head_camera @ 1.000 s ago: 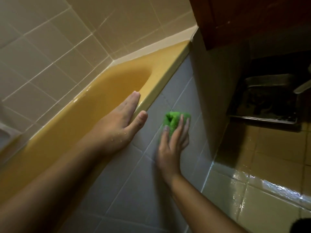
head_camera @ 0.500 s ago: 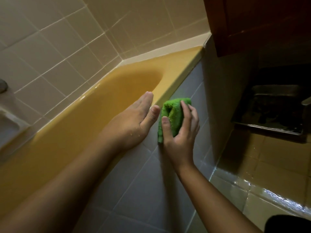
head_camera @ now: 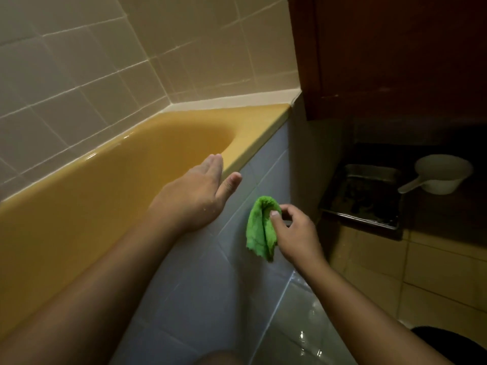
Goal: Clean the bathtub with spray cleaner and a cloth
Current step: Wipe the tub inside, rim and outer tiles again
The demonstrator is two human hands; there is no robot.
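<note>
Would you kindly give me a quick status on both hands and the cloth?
Left hand open, at bathtub rim. Right hand pinching green cloth by tiled tub front. Nothing in the way.

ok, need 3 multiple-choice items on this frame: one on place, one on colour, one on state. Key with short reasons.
1. Where does the left hand rest?
A) rim of the bathtub
B) floor
C) wall tiles

2. What colour is the cloth?
A) white
B) green
C) blue

3. What is the right hand doing with the cloth?
A) pressing it flat on tiles
B) pinching it so it hangs
C) not touching it

Key:
1 A, its palm lies on the yellow rim.
2 B, it is bright green against the grey-blue tub panel.
3 B, thumb and fingers curl round its top and the rest droops.
</note>
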